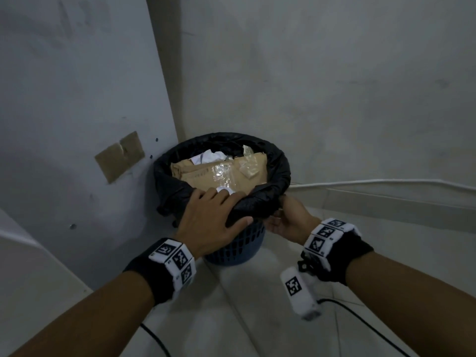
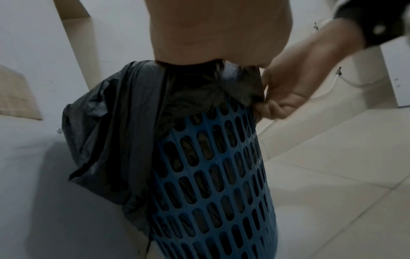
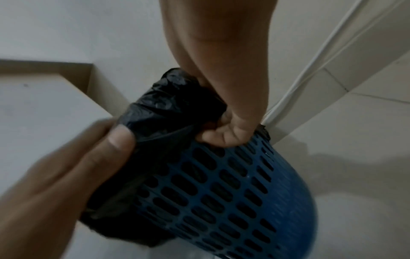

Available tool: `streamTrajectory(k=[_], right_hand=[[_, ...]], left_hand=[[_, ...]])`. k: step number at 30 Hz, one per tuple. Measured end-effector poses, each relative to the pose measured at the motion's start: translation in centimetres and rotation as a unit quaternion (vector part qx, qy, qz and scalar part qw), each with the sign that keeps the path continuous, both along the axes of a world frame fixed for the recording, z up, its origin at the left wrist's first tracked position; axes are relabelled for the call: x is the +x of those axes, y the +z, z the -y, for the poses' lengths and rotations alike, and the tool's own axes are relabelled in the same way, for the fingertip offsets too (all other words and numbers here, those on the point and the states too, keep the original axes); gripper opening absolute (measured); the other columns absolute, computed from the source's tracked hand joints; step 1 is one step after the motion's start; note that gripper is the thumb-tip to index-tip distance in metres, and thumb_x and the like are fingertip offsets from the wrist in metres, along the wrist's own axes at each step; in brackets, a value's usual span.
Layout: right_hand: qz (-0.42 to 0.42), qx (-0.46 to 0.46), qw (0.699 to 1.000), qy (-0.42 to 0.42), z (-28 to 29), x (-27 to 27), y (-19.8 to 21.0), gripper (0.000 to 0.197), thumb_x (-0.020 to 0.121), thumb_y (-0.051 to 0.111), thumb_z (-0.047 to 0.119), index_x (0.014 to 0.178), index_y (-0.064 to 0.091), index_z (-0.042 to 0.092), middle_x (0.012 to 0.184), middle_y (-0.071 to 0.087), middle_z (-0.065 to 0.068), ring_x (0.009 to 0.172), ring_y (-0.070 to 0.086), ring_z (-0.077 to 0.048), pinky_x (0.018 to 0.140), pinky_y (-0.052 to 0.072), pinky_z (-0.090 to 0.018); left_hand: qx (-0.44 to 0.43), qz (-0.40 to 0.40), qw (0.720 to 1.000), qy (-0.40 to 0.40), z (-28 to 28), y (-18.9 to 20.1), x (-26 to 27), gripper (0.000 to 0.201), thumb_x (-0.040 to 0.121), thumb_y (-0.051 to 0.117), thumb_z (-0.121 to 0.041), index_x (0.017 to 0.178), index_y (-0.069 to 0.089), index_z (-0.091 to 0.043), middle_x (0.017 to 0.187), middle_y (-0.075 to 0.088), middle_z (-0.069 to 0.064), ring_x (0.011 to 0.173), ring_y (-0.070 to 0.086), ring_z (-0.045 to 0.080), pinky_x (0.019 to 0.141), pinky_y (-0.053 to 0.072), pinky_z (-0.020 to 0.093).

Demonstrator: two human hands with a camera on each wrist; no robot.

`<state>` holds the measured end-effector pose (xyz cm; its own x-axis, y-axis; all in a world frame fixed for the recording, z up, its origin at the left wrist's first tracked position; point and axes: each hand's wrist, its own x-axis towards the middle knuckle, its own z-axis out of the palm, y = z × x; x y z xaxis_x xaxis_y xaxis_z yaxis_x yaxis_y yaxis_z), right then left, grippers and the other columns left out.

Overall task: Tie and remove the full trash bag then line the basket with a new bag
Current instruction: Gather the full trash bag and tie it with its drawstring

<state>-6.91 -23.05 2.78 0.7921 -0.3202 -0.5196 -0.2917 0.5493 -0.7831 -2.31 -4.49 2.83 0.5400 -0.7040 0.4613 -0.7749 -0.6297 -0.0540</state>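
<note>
A blue perforated basket (image 1: pixel 237 249) (image 2: pixel 221 175) (image 3: pixel 233 184) stands on the floor in a wall corner. It is lined with a black trash bag (image 1: pixel 279 166) (image 2: pixel 115 131) (image 3: pixel 168 105) filled with cardboard, crumpled paper and clear plastic. My left hand (image 1: pixel 219 212) (image 3: pixel 88 166) lies over the near rim, fingers inside the bag and thumb pressed on the folded-over edge outside. My right hand (image 1: pixel 286 222) (image 2: pixel 286 91) (image 3: pixel 224 129) is at the near right rim. Its fingers are curled under the bag's hem and pinch it against the basket.
Grey walls close in behind and to the left of the basket. A brown taped patch (image 1: pixel 119 155) is on the left wall. A white cable (image 1: pixel 386 181) runs along the right wall's skirting. A black cable (image 1: pixel 360 318) crosses the tiled floor near my right arm.
</note>
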Motion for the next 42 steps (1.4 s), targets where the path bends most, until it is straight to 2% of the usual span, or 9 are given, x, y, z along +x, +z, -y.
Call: streamTrajectory(k=[3,12,18,25,29,31,35,40,42], right_hand=[[0.008,-0.093,0.990,-0.108,1.3,1.1,0.8,0.030,0.096,0.042,0.005,0.067,0.046,0.013,0.059,0.046,-0.006,0.045,0.040,-0.015,0.035,0.035,-0.016],[0.210,-0.456,0.839,-0.210,1.8,1.1,3.9,0.005,0.094,0.053,0.018,0.098,0.056,0.019,0.070,0.061,0.001,0.062,0.054,-0.013,0.058,0.043,-0.026],[0.152,-0.806,0.567,0.075,4.1,0.4,0.1,0.052,0.094,0.026,0.057,0.128,0.057,0.031,0.133,0.057,0.006,0.138,0.036,-0.021,0.102,0.032,-0.042],[0.151,-0.839,0.519,0.068,1.1,-0.5,-0.8,0.051,0.098,0.019,0.050,0.097,0.064,0.026,0.097,0.054,0.001,0.113,0.046,-0.028,0.092,0.032,-0.042],[0.175,-0.844,0.504,0.052,-1.8,-2.1,-1.5,0.049,0.098,0.022,0.053,0.109,0.064,0.032,0.101,0.058,0.004,0.108,0.048,-0.024,0.091,0.032,-0.043],[0.216,-0.824,0.522,0.045,-1.8,-2.5,-1.4,0.045,0.098,0.028,0.051,0.121,0.060,0.030,0.111,0.058,0.003,0.110,0.048,-0.021,0.091,0.033,-0.042],[0.319,-0.672,0.665,-0.061,0.1,-2.6,-0.6,0.034,0.095,0.043,0.035,0.119,0.053,0.012,0.112,0.051,-0.004,0.105,0.049,-0.024,0.092,0.041,-0.036],[0.048,-0.403,0.913,-0.042,2.0,-1.3,-0.7,0.052,0.091,0.031,0.065,0.135,0.030,0.037,0.129,0.051,-0.012,0.106,0.058,-0.031,0.090,0.052,-0.047],[-0.043,-0.249,0.967,0.042,1.9,-1.4,-0.3,0.060,0.091,0.023,0.072,0.136,0.035,0.034,0.117,0.061,-0.014,0.096,0.065,-0.036,0.079,0.056,-0.043]], left_hand=[[0.003,0.013,1.000,0.008,-0.1,-0.2,0.3,0.052,0.092,0.034,-0.061,0.122,0.057,-0.024,0.098,0.061,-0.004,0.088,0.055,0.020,0.077,0.041,0.036],[-0.085,-0.039,0.994,-0.050,1.1,-0.7,0.1,0.021,0.085,0.060,-0.021,0.104,0.057,-0.014,0.101,0.058,0.004,0.086,0.056,0.023,0.075,0.037,0.030],[-0.066,-0.066,0.993,-0.074,-0.8,0.0,0.8,0.026,0.088,0.045,-0.030,0.102,0.056,-0.012,0.084,0.061,0.002,0.069,0.056,0.022,0.069,0.036,0.028],[-0.177,-0.061,0.980,0.063,-2.9,2.2,1.5,0.044,0.087,0.037,-0.059,0.084,0.043,-0.016,0.082,0.045,-0.002,0.075,0.041,0.018,0.072,0.030,0.035],[-0.185,-0.092,0.975,0.083,-2.1,3.7,1.9,0.046,0.089,0.035,-0.060,0.098,0.053,-0.019,0.096,0.059,-0.003,0.080,0.053,0.017,0.075,0.041,0.033],[-0.149,-0.074,0.982,0.086,-1.0,4.1,1.3,0.047,0.091,0.034,-0.059,0.099,0.059,-0.020,0.096,0.065,-0.002,0.079,0.057,0.017,0.071,0.039,0.029],[-0.094,-0.129,0.983,0.091,1.5,4.1,-0.9,0.052,0.095,0.031,-0.060,0.115,0.058,-0.020,0.108,0.068,0.001,0.093,0.064,0.022,0.081,0.050,0.038],[-0.052,-0.223,0.966,0.117,3.2,2.8,-2.7,0.063,0.094,0.020,-0.066,0.122,0.053,-0.020,0.119,0.065,0.005,0.108,0.059,0.026,0.094,0.042,0.041],[-0.075,-0.232,0.961,0.135,3.2,2.5,-2.5,0.066,0.092,0.021,-0.068,0.121,0.056,-0.020,0.116,0.066,0.007,0.107,0.060,0.028,0.091,0.043,0.039]])
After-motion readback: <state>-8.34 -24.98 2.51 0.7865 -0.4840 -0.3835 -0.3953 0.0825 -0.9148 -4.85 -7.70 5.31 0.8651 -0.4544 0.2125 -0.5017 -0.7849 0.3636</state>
